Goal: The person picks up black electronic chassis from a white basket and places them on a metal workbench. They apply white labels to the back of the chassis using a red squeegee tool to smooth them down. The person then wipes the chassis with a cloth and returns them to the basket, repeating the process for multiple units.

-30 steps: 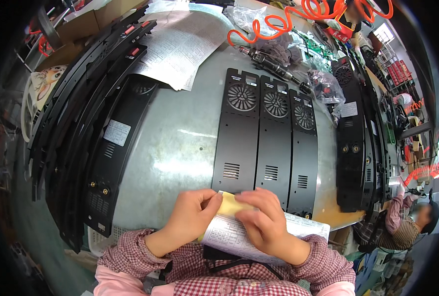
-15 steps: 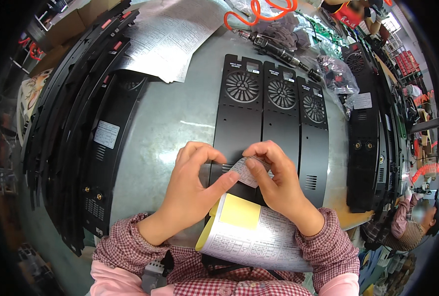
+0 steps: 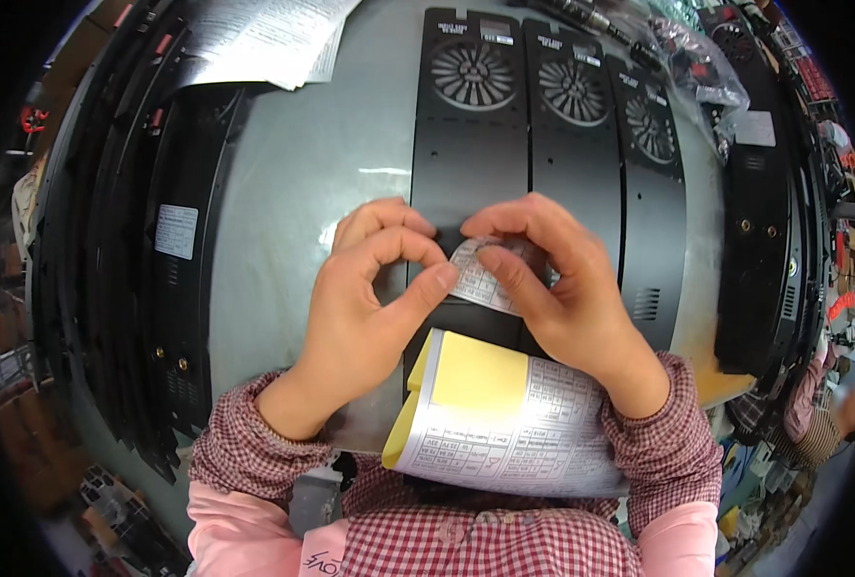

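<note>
We've a label (image 3: 485, 280), prob. peeled, not yet on a panel: R hand (image 3: 570, 281) pinches it; L hand (image 3: 355, 298) half-curled, thumb at its edge, can't tell if gripping. Label sheet (image 3: 519, 438), yellow patch (image 3: 480, 373) bare, just nearer us than hands. Black fan panels (image 3: 470, 173) under/beyond hands: no such label visible; outer panel (image 3: 185, 298), left of hands, already labelled.

Label sheet (image 3: 514, 428): bright, whitish sheen over print
Table (image 3: 288, 183): glare patches up-left of label sheet
Papers (image 3: 264, 43): washed-out, far up-left of label sheet
Panel stack (image 3: 134, 240): dim, fisheye-bowed, left of label sheet
</note>
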A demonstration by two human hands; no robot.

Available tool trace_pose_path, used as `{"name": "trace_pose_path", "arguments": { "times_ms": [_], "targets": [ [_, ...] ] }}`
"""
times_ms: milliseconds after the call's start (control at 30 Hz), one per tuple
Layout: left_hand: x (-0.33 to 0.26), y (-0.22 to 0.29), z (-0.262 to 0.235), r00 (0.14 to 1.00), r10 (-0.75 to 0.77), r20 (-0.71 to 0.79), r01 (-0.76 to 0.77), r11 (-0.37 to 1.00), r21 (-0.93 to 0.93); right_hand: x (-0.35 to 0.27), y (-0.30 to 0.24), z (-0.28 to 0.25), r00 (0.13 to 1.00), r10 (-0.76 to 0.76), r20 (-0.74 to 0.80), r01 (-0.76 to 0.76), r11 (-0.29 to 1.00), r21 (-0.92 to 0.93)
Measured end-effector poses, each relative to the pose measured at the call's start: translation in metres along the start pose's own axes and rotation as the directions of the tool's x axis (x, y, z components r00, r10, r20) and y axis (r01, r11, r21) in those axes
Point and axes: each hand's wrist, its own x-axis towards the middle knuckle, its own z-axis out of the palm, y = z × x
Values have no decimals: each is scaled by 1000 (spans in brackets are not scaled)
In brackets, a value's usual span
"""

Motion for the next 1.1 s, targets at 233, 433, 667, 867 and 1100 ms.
{"name": "trace_pose_path", "arguments": {
  "times_ms": [233, 433, 667, 867, 1100],
  "targets": [
    [1, -6, 5, 992, -46, -115, 33, 993, -113, -6, 4, 1, 954, 290, -79, -243, 898, 367],
    [3, -9, 8, 977, -112, -179, 105, 993, -44, -9, 10, 1, 926, 344, -155, -317, 931, 179],
    [9, -1, 13, 977, -98, -192, 132, 976, 173, -6, 24, 3, 947, 221, -231, -233, 972, -26],
    [13, -2, 15, 975, -61, -215, 112, 966, 232, -3, 25, 3, 951, 191, -245, -219, 971, -93],
    [16, -10, 15, 971, 41, -235, 31, 955, 296, -2, 25, 3, 950, 194, -245, -225, 969, -104]
  ]
}}
